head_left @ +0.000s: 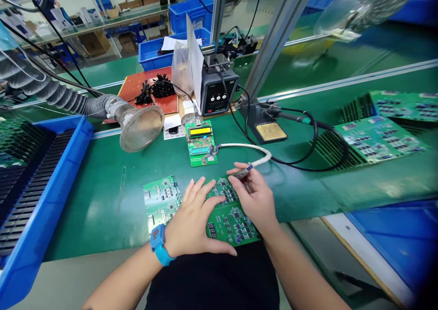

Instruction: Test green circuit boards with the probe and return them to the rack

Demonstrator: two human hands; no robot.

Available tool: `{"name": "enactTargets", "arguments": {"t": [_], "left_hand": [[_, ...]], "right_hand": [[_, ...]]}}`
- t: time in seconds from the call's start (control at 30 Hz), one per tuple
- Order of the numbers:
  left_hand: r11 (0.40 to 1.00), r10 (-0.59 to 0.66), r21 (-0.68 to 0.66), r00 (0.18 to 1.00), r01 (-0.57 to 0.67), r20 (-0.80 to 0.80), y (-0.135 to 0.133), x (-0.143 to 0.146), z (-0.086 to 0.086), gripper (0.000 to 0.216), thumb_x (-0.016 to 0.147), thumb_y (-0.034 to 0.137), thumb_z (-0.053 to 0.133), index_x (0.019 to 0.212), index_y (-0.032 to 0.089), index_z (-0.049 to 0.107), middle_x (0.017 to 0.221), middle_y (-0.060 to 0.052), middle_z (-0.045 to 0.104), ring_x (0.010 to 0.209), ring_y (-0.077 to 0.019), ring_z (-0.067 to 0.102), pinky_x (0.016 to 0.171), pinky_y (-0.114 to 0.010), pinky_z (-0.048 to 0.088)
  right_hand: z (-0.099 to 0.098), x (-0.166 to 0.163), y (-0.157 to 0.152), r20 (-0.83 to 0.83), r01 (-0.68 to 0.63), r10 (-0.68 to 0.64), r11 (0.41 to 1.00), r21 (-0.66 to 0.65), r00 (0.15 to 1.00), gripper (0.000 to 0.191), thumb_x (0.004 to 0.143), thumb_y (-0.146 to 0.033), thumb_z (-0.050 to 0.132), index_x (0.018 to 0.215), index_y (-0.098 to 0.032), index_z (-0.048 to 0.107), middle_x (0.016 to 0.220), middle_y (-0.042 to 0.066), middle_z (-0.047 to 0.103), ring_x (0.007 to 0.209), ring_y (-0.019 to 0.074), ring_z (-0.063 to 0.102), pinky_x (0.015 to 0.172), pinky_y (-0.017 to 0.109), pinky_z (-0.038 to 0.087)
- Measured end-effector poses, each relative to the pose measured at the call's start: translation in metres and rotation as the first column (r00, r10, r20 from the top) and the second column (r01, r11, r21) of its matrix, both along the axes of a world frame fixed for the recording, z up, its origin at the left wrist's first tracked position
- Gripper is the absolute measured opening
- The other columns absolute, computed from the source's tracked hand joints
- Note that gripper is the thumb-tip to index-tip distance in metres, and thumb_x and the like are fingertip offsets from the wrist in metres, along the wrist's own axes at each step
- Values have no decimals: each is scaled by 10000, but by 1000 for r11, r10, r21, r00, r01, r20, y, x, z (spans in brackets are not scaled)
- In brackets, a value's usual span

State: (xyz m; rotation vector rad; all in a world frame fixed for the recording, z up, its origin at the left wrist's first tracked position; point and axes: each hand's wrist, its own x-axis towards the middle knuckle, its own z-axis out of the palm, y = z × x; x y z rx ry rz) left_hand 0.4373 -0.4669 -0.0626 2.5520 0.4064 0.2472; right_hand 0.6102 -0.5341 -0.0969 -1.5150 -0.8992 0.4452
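Note:
My left hand [195, 223], with a blue watch on the wrist, lies flat with fingers spread on a green circuit board [236, 225] at the table's near edge. My right hand [255, 196] pinches a small connector [243, 172] on a white cable [246, 148] just above the same board. The cable runs to a small green programmer board with a lit yellow display [201, 143]. A second green circuit board [160, 200] lies beside my left hand.
A blue tray with black slotted racks [37, 182] sits at the left. A fume-extractor hose with funnel [138, 125] hangs over the mat. A soldering station [219, 91] and iron stand [267, 125] stand behind. More green boards [379, 139] lie on racks at the right.

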Motion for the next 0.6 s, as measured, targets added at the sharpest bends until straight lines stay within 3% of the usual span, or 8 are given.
{"name": "enactTargets", "arguments": {"t": [0.17,0.27,0.43,0.6], "left_hand": [[999,41,6,994,-41,99,-2,-2,-6,1072,534,750,753,1313,124,364,1518,-289,189,1431,-423,117,1112,-681,100],[999,37,20,994,-39,101,-1,-1,-3,1049,504,743,768,1304,156,429,1538,-273,117,1424,-463,48,1084,-717,42],[989,-149,30,988,148,26,0,2,8,587,655,578,788,1178,357,639,1575,-132,101,1409,-495,51,1031,-765,21],[975,-221,19,975,222,-18,-1,4,12,354,731,512,760,1054,373,716,1543,-120,238,1418,-466,73,1035,-759,27]], "right_hand": [[1,0,1,31,7,-7,1000,-3,1000,260,894,-303,576,1146,-238,564,977,42,679,918,184,642,862,345,504],[3,0,1,52,10,-10,1000,-9,999,260,896,-304,572,1145,-233,561,977,45,679,914,185,642,857,346,505],[5,0,1,61,6,-5,1000,-3,998,262,894,-301,569,1144,-222,553,967,47,676,905,183,642,842,342,512],[4,0,1,56,9,-8,1000,-17,998,267,897,-311,565,1151,-228,556,976,47,678,914,187,644,863,356,511]]}}
